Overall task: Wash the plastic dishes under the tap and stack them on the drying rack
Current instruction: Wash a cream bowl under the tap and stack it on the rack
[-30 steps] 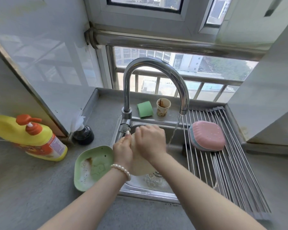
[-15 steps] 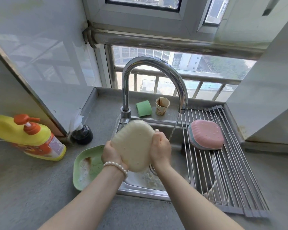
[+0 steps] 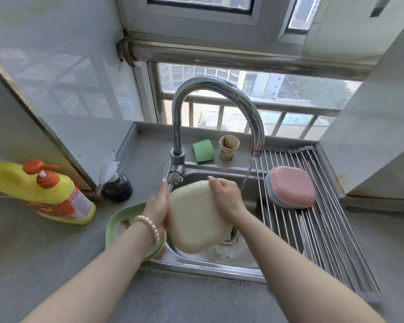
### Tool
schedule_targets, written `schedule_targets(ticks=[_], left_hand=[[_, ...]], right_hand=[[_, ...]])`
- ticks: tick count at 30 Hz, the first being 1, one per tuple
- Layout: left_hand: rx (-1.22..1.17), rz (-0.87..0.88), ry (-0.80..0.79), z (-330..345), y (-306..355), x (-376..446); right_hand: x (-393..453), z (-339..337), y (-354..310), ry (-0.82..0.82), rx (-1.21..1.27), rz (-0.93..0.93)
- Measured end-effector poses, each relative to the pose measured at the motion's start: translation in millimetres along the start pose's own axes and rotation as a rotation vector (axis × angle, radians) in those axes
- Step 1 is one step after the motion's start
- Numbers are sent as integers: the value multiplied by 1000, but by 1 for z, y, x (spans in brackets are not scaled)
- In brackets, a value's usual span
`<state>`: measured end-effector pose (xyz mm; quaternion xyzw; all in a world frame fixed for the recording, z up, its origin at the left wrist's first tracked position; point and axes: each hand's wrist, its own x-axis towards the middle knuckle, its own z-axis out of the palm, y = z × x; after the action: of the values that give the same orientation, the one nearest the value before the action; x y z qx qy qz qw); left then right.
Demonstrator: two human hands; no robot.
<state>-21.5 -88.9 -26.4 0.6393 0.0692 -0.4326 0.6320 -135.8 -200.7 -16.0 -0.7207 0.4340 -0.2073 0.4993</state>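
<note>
Cream plastic dish [image 3: 194,217]: one item, held over the sink [image 3: 219,264] with its underside toward you, tilted, left of the thin stream falling from the tap [image 3: 219,89]. Your left hand [image 3: 158,206] grips its left edge, fingers curled behind it; a pearl bracelet [image 3: 149,226] circles that wrist. Your right hand [image 3: 225,194] grips the upper right edge, fingers curled over the rim. Pink dish [image 3: 292,186]: upside down on the drying rack [image 3: 324,229], stacked on a blue-edged dish beneath it. Green dish [image 3: 119,226]: on the bench [image 3: 33,252] just left of the sink, partly hidden by your left wrist, residue inside. Yellow soap bottle [image 3: 42,192] with orange pump: on the bench, far left. Green sponge [image 3: 203,150] and stained paper cup [image 3: 229,148]: side by side on the ledge behind the sink.
</note>
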Motion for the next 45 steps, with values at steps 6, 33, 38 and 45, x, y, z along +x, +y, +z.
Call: schedule_targets(ticks=[6, 33, 38, 45], left_hand=[[-145, -4, 42, 17, 3, -1], [-314, -165, 125, 22, -25, -4], [-222, -204, 91, 19, -31, -1], [121, -588, -328, 11, -31, 1]], right_hand=[[11, 6, -36, 2, -600, -176], [-35, 6, 15, 199, 542, 443], [-15, -24, 15, -126, 849, 564], [-37, -71, 8, -606, 378, 50]])
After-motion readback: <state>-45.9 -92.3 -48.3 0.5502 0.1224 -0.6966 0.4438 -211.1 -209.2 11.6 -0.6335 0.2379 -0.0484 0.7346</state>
